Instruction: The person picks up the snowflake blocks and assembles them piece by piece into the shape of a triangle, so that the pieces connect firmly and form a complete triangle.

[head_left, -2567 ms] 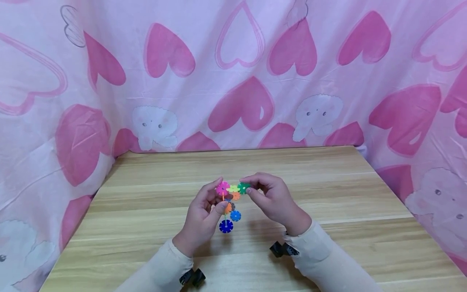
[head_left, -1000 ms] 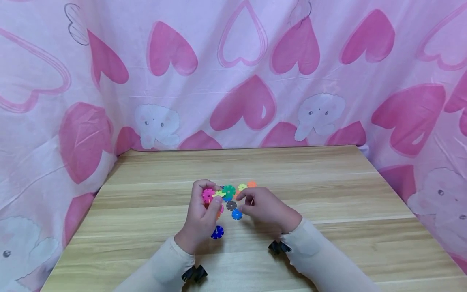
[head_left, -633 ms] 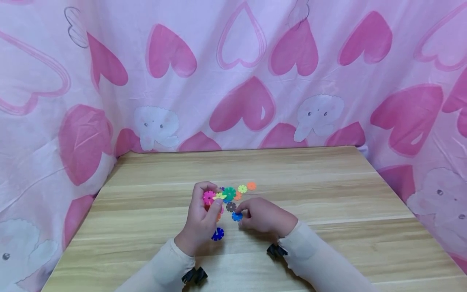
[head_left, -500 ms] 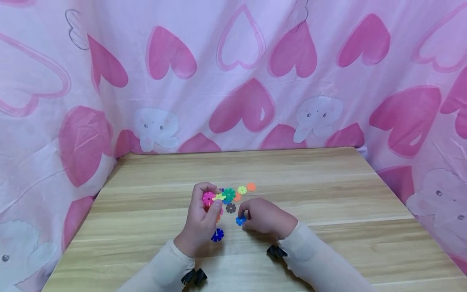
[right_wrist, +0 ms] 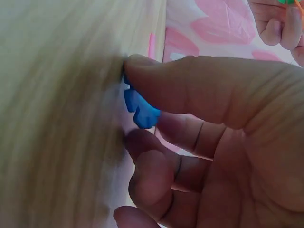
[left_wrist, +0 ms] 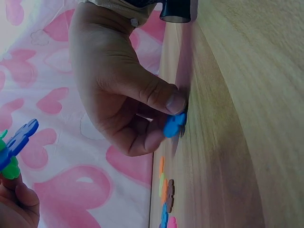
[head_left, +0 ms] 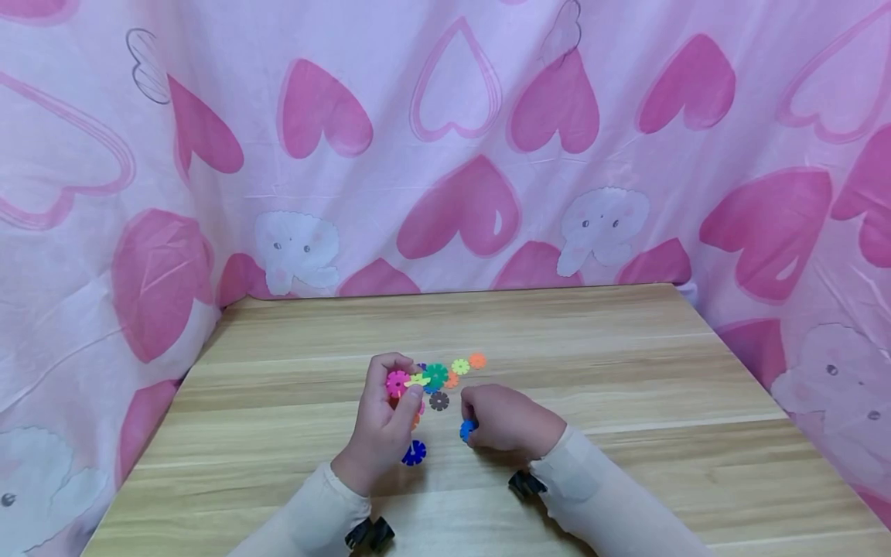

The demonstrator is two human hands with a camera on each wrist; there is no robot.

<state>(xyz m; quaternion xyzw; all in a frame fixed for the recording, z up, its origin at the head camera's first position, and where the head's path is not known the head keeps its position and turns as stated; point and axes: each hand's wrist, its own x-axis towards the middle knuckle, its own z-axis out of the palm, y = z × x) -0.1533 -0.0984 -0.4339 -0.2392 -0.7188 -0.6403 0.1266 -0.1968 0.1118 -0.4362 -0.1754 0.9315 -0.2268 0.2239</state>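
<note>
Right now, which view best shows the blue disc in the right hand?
The right wrist view: the blue disc appears largest there, with notches showing, though the right hand covers part. The head view shows it small and partly hidden; the left wrist view also shows it smaller and partly covered.

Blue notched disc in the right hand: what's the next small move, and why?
I'd probably raise the blue notched disc away from the table toward the linked discs: the right hand pinches it low by the tabletop, while the left hand holds the linked discs up, their green disc facing the right hand's side.
</note>
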